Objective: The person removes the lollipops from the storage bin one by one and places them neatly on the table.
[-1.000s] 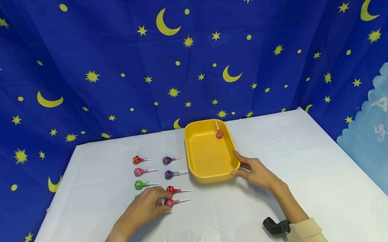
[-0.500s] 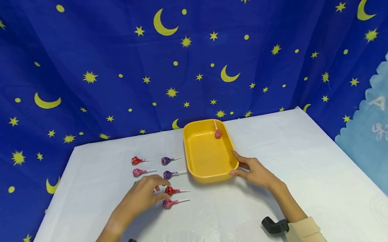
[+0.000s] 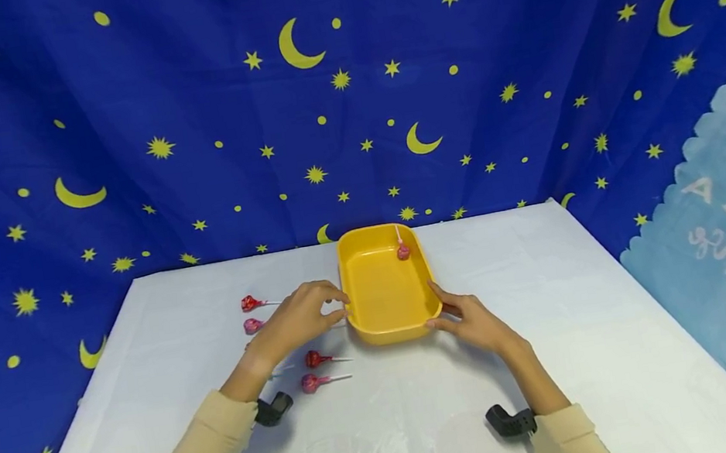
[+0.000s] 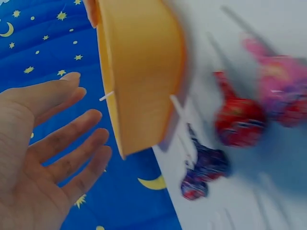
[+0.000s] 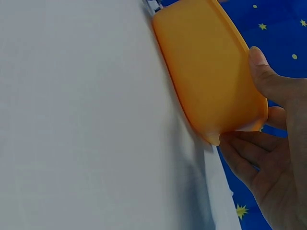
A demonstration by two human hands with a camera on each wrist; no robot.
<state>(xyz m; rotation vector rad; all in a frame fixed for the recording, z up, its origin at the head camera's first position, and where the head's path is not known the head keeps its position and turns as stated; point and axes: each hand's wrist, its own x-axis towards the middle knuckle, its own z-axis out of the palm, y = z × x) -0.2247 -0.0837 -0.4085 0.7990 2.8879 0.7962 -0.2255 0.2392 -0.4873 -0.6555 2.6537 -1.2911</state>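
Observation:
A yellow plastic tray [image 3: 382, 286] stands at the back middle of the table, with one pink lollipop [image 3: 403, 252] in its far right corner. My right hand [image 3: 479, 322] holds the tray's near right corner between thumb and fingers, also visible in the right wrist view. Over the tray's left rim hovers my left hand [image 3: 299, 318]; its fingers are loosely bent with nothing between them in the left wrist view. Two purple lollipops [image 4: 211, 163] lie beside the tray, hidden behind that hand in the head view. Nearer are a red lollipop [image 3: 313, 359] and a pink lollipop [image 3: 310, 383].
Farther left lie another red lollipop [image 3: 248, 303] and pink lollipop [image 3: 253, 326]; other sticks show beneath my left forearm. A white cloth covers the table [image 3: 560, 322]. Behind it hangs a blue curtain [image 3: 229, 82] with yellow stars and moons.
My left hand has moved from the near lollipops up and right to the tray's left rim. The head view has shifted slightly. My right hand stays at the tray's corner.

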